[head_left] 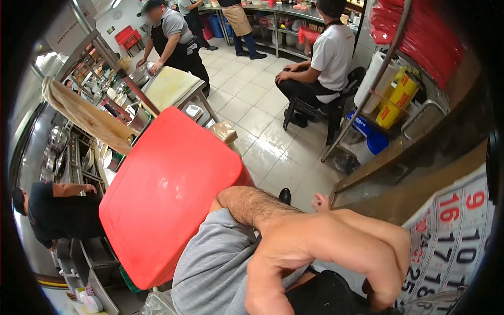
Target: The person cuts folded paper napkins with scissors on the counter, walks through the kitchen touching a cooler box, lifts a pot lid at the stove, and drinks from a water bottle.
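My left hand (325, 241) is large in front of the camera, fingers curved downward and thumb apart, with nothing visible between them. Its thumb tip runs off the bottom edge. Black cloth (325, 296) shows beneath it, seemingly on my body, beside the grey sleeve (215, 262). Beyond the knuckles appear a few fingertips of my right hand (321, 202), slightly apart and bare; the rest of that hand is hidden. Left of my forearm stands a big red lidded bin (168, 184), its top close to my elbow.
A printed calendar (451, 241) hangs at right, near a shelf with a yellow roll (399, 100) and blue-lidded tub (375, 142). One person sits on a black stool (310, 107). Others stand at counters. A cutting board (170, 86) lies behind the bin. Floor tiles look wet.
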Action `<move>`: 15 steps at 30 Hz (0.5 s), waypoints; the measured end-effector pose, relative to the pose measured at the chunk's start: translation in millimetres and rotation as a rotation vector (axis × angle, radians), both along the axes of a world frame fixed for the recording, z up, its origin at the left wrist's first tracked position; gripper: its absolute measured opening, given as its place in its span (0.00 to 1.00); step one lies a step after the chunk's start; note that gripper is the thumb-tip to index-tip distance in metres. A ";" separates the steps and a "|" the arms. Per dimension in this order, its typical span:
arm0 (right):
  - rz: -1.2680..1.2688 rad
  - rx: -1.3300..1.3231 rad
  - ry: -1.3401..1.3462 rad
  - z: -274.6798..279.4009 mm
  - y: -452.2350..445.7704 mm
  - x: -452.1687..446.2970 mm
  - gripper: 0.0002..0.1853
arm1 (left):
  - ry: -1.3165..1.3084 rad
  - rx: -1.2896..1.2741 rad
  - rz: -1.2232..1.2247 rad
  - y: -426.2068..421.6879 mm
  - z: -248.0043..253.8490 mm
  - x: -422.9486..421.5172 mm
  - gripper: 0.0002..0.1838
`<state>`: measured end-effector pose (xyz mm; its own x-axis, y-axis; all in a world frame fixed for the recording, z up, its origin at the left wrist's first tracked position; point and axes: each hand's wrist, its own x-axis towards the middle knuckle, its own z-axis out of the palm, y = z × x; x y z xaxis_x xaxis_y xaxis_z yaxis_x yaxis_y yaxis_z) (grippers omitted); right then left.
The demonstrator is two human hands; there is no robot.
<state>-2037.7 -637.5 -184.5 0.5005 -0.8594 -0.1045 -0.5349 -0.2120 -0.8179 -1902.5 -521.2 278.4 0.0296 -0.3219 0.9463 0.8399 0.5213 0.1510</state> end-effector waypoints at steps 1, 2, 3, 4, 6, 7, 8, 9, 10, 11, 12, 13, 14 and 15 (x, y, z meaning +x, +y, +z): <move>0.005 -0.006 0.005 -6.2 -7.6 0.7 0.20 | 0.005 -0.006 0.005 -11.0 1.6 6.9 0.32; 0.086 0.045 0.037 -12.1 -16.6 0.1 0.20 | -0.006 -0.031 0.003 -22.8 3.5 14.9 0.33; 0.162 0.098 0.071 -15.5 -26.1 0.0 0.20 | -0.015 -0.054 -0.003 -37.2 4.6 23.5 0.33; 0.158 0.097 0.078 -19.0 -34.8 1.5 0.20 | -0.054 -0.227 -0.006 -66.5 6.5 36.6 0.33; 0.141 0.115 0.102 -21.5 -51.3 5.0 0.20 | -0.028 -0.201 0.002 -92.7 3.3 55.2 0.31; 0.146 0.115 0.113 -18.4 -65.4 7.9 0.20 | -0.014 -0.179 0.019 -105.8 4.1 66.1 0.28; 0.123 0.171 0.159 -14.3 -83.4 12.4 0.21 | -0.004 -0.160 0.037 -119.2 5.7 78.1 0.26; 0.101 0.230 0.205 -12.1 -99.6 16.6 0.22 | 0.006 -0.136 0.055 -131.2 6.2 89.9 0.24; 0.107 0.227 0.207 -12.0 -118.8 22.4 0.22 | 0.011 -0.115 0.072 -142.9 6.6 102.0 0.21; 0.105 0.223 0.228 -10.2 -143.9 29.5 0.22 | 0.013 -0.101 0.086 -155.2 7.1 114.1 0.20; 0.103 0.217 0.251 -7.4 -170.9 35.5 0.22 | -0.049 -0.141 0.170 -170.3 11.4 135.0 0.22; 0.104 0.210 0.276 -8.3 -198.5 39.0 0.23 | -0.109 -0.178 0.257 -184.7 15.0 157.0 0.26; 0.108 0.211 0.302 -11.1 -220.3 42.4 0.23 | -0.119 -0.136 0.291 -196.4 2.6 172.6 0.36; 0.116 0.214 0.325 -12.8 -235.7 51.5 0.23 | -0.084 -0.005 0.322 -202.8 -11.2 182.5 0.33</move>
